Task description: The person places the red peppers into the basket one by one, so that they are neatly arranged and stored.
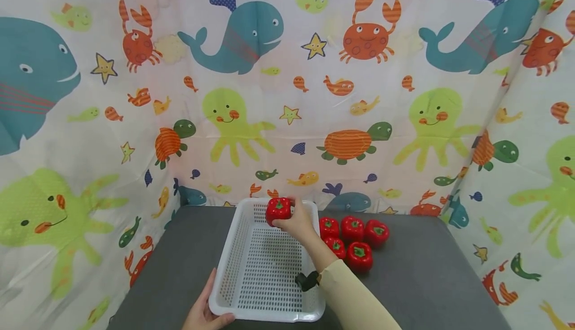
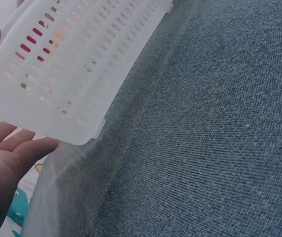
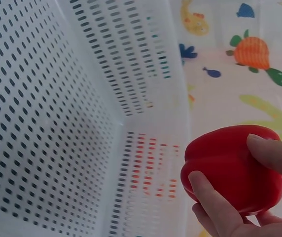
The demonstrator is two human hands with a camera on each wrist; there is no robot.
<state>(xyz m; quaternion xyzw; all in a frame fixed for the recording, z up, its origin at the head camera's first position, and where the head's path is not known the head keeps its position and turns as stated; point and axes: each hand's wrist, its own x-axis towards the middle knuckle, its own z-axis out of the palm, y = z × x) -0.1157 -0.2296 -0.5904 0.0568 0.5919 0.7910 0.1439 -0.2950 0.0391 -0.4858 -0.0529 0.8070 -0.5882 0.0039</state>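
A white perforated plastic basket (image 1: 269,315) rests on the dark tabletop, and no peppers lie on its floor. At its near left corner is my left hand (image 1: 206,305), thumb along the front and fingers along the left side, holding the corner; the left wrist view shows the hand (image 2: 8,163) against the basket's wall (image 2: 57,116). My right hand (image 1: 298,220) grips a red bell pepper (image 1: 278,211) above the far end of the basket. In the right wrist view, thumb and fingers pinch that pepper (image 3: 229,168) from its sides, clear of the basket.
Several red bell peppers (image 1: 352,228) stand grouped on the tabletop (image 1: 422,270), just right of the basket. A curtain (image 1: 287,85) printed with sea animals hangs behind and on both sides. A black strap (image 1: 307,281) sits at the right wrist.
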